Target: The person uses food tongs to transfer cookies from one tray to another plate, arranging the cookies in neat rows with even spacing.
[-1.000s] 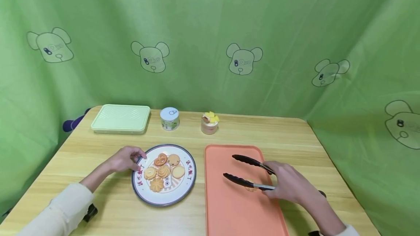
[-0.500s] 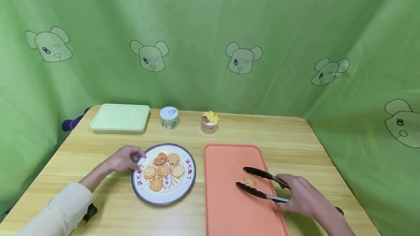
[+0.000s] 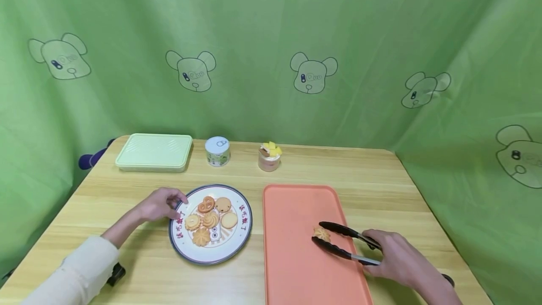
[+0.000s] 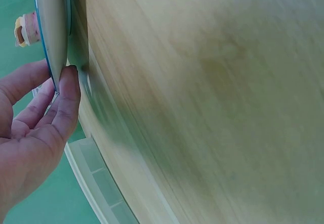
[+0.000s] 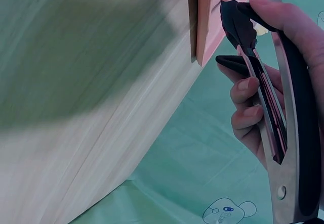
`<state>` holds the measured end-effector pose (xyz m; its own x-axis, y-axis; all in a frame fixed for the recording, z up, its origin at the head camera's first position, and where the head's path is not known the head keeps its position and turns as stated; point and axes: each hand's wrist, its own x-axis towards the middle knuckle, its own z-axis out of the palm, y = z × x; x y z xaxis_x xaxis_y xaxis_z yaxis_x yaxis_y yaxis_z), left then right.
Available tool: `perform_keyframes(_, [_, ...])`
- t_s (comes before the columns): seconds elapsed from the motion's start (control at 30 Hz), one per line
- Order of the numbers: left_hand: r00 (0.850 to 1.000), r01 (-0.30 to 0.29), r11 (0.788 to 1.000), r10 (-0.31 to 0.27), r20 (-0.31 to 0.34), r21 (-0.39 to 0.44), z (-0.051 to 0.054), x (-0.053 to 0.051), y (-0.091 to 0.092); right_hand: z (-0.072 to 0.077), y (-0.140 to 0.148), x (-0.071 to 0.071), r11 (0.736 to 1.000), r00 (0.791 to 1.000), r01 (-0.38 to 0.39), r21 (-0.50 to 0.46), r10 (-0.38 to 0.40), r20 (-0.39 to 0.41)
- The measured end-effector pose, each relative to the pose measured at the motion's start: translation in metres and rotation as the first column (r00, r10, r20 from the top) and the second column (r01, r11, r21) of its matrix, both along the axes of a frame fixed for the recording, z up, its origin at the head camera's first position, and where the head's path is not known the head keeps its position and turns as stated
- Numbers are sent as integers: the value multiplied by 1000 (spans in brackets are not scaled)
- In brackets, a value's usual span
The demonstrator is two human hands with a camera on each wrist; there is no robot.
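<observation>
At the left, my left hand pinches the rim of a white plate with a dark blue edge; the left wrist view shows thumb and fingers on both faces of the plate. Several cookies lie on the plate, one a pretzel. My right hand grips black-tipped metal tongs, fingers curled round the handles. The tong tips stand on either side of a flower-shaped cookie on the coral tray. Whether both tips press the cookie I cannot tell.
Along the table's back stand a pale green lidded box, a small can and a dessert cup topped with yellow cubes. A green curtain encloses the wooden table behind and at the sides.
The tongs have moved right and toward me, and their tips have narrowed around the cookie on the tray. My left hand keeps its hold on the plate's rim.
</observation>
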<state>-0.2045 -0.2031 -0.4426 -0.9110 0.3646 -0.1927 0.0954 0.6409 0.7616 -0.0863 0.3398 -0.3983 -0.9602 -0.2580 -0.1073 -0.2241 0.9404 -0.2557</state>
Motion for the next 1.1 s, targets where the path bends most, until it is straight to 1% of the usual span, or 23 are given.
perform_keyframes(0.27, [1000,-6,1000,6,-2,1,-1,-1,-1,3,-4,0,1000,1000,6,-1,-6,-14])
perform_keyframes(0.37, [1000,-1,1000,1,-4,-7,-1,0,-1,6,-6,-2,1000,999,-3,-10,3,-41])
perform_keyframes(0.47, [1000,-10,1000,10,-1,-8,-1,0,0,9,-9,-5,1000,997,-19,-14,18,-73])
perform_keyframes(0.53, [1000,0,1000,0,-7,-9,-1,0,0,12,-12,-8,999,995,-29,-13,28,-92])
perform_keyframes(0.63, [1000,-10,1000,10,0,-3,-1,-1,-1,14,-15,-13,999,992,-43,-15,41,-116])
perform_keyframes(0.8, [1000,-6,1000,6,5,8,-2,-1,-1,16,-23,-22,997,989,-69,-29,65,-134])
perform_keyframes(0.97, [1000,-14,1000,14,7,4,-2,-1,-2,19,-38,-33,993,987,-106,-52,99,-127])
perform_keyframes(1.1, [1000,-16,1000,16,5,0,-3,-2,-2,21,-54,-42,989,985,-135,-52,128,-118])
